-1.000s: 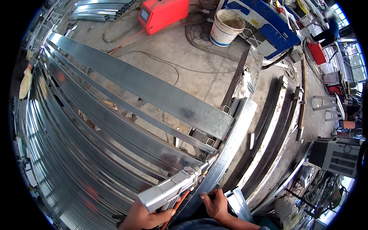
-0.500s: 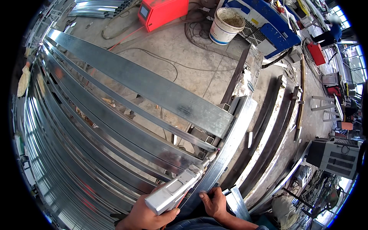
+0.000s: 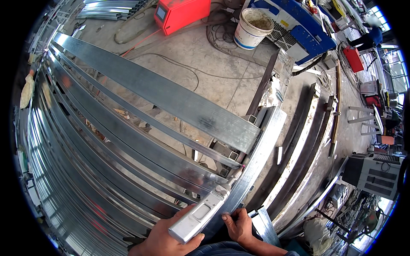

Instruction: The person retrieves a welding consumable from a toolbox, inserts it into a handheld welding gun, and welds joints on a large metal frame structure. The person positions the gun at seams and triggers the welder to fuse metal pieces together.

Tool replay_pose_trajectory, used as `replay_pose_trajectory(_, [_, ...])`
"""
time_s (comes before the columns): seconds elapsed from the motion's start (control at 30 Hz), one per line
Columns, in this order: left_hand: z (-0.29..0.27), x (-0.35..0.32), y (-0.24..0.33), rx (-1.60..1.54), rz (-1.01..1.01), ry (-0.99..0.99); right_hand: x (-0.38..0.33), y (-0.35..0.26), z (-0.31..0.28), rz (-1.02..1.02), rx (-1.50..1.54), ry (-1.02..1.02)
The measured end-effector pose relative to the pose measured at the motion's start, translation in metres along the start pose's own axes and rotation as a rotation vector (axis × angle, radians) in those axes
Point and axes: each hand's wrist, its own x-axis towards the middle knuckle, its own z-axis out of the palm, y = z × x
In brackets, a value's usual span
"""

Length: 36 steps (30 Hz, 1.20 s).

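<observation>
My left hand [image 3: 168, 239] is closed around a silver handheld welding gun [image 3: 200, 213]. The gun slants up and right, its front end beside the open ends of the flat steel tubes [image 3: 179, 102]. A small red light spot shows at one narrow tube's end, where it meets a long steel crosspiece [image 3: 260, 145]. My right hand [image 3: 240, 226] is curled at the near end of that crosspiece, thumb against the metal. Its fingers are folded under, so what they hold, if anything, is hidden.
A red machine with a screen [image 3: 181, 15] and a dirty white bucket [image 3: 253, 30] stand beyond the tubes, with cables [image 3: 171, 62] on the concrete floor. Long steel beams [image 3: 294, 149] lie to the right. Another person [image 3: 370, 37] is far off at upper right.
The welding gun and my left hand have shifted slightly right and toward me, and less of the gun's nozzle shows. My right hand stays in place.
</observation>
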Motion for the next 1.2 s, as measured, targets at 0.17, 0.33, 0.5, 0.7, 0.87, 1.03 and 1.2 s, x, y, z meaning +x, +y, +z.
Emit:
replay_pose_trajectory(0.17, [-0.003, 0.003, 0.013, -0.011, -0.074, -0.009, 0.000, 0.000, 0.000, -0.016, 0.001, 0.010])
replay_pose_trajectory(0.33, [-0.002, 0.002, 0.019, -0.077, -0.169, -0.006, 0.000, -0.002, -0.001, -0.005, -0.006, 0.000])
replay_pose_trajectory(0.5, [-0.002, 0.001, 0.020, -0.122, -0.229, -0.014, 0.000, -0.005, -0.001, -0.007, 0.013, 0.002])
replay_pose_trajectory(0.7, [-0.006, -0.002, 0.020, -0.016, -0.211, -0.025, -0.001, -0.004, 0.000, -0.002, 0.021, 0.006])
replay_pose_trajectory(0.87, [-0.004, -0.003, 0.015, -0.086, -0.188, -0.010, 0.000, -0.003, 0.000, -0.023, 0.013, 0.015])
replay_pose_trajectory(1.03, [-0.005, -0.005, 0.013, -0.121, -0.219, -0.038, -0.001, 0.003, 0.002, -0.027, 0.022, 0.020])
replay_pose_trajectory(1.2, [-0.011, -0.001, 0.015, -0.085, -0.196, -0.108, 0.000, -0.003, 0.000, -0.015, 0.042, 0.026])
